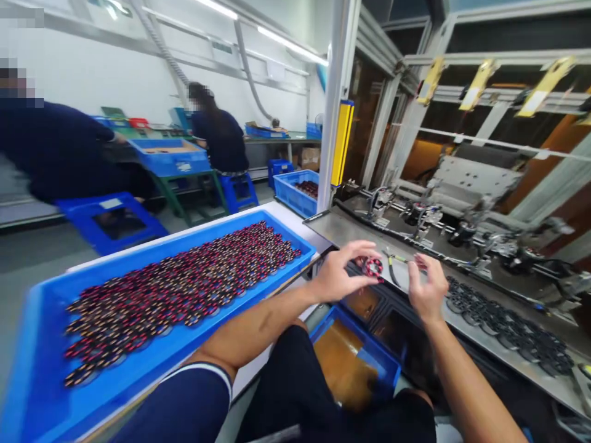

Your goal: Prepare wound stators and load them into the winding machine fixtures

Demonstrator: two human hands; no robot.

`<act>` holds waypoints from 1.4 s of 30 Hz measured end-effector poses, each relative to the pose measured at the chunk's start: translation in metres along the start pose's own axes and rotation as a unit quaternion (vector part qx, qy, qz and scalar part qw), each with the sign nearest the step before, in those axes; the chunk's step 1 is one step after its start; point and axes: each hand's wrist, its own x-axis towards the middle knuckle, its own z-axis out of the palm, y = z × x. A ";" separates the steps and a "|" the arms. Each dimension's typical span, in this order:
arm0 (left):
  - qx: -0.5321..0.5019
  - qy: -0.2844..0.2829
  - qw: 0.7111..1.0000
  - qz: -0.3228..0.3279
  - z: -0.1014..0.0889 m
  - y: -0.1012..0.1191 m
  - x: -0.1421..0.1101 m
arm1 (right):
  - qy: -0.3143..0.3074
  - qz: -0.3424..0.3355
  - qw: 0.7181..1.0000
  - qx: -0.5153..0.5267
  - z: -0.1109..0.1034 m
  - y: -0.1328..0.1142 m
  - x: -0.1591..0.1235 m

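My left hand holds a small ring-shaped wound coil, red and black, between the thumb and fingers. Just to its right is my right hand, thumb and fingers curled together; anything in them is too small to make out. Between the two hands, a pair of pliers lies on the metal worktop. Many similar red and black rings fill a blue tray at my left. Dark rings lie in rows on the worktop to the right of my right hand.
Beyond the worktop stands a machine with metal fixtures and yellow tags above. A post with a yellow bar rises ahead. Below my hands is a blue bin. Two people sit on blue stools at the left.
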 end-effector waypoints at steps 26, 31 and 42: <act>-0.176 -0.012 0.984 0.003 0.035 0.047 -0.092 | -0.271 0.416 0.766 0.408 -0.055 -0.126 -0.099; -0.267 -0.035 0.962 -0.047 0.031 0.052 -0.091 | -0.363 0.387 0.667 0.523 -0.072 -0.104 -0.089; -0.089 0.037 0.991 0.088 0.041 0.046 -0.086 | -0.281 0.474 0.659 0.511 -0.050 -0.134 -0.138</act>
